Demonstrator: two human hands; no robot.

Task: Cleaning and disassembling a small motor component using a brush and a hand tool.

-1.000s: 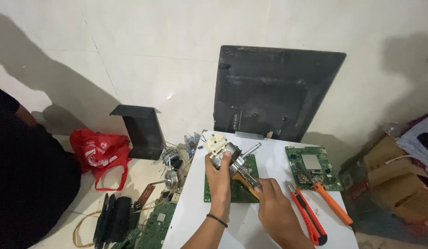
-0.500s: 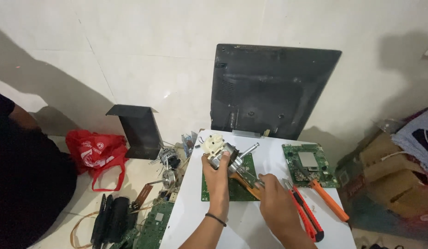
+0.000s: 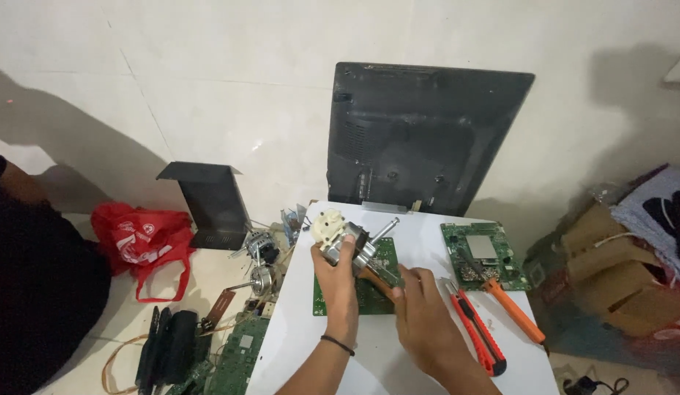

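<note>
While the small electric motor (image 3: 345,243) is held up off the white desk (image 3: 420,366), the left hand (image 3: 338,274) is clenched around its metal body, cream plastic end cap up and away from the person, bare shaft pointing up to the right of the grip. The right hand (image 3: 420,314) is closed on the orange handle of a screwdriver (image 3: 376,281), whose tip meets the motor just beside the left fingers; the exact contact point is hidden by the hands. In my judgement the work in hand is on a fastener or seam of the motor housing, and it is best served by keeping the tool in line with the fastener, bracing the motor firmly, and keeping the left fingers clear of the tip should it slip. Both forearms rise from the near edge of the desk, the left wrist, with a dark band, nearly straight, the right hand angled inward toward the motor. Directly beneath the grip lies a green circuit board (image 3: 387,256); to the right lie a red utility knife (image 3: 477,334), an orange-handled tool (image 3: 512,314) and a second board (image 3: 483,252).
</note>
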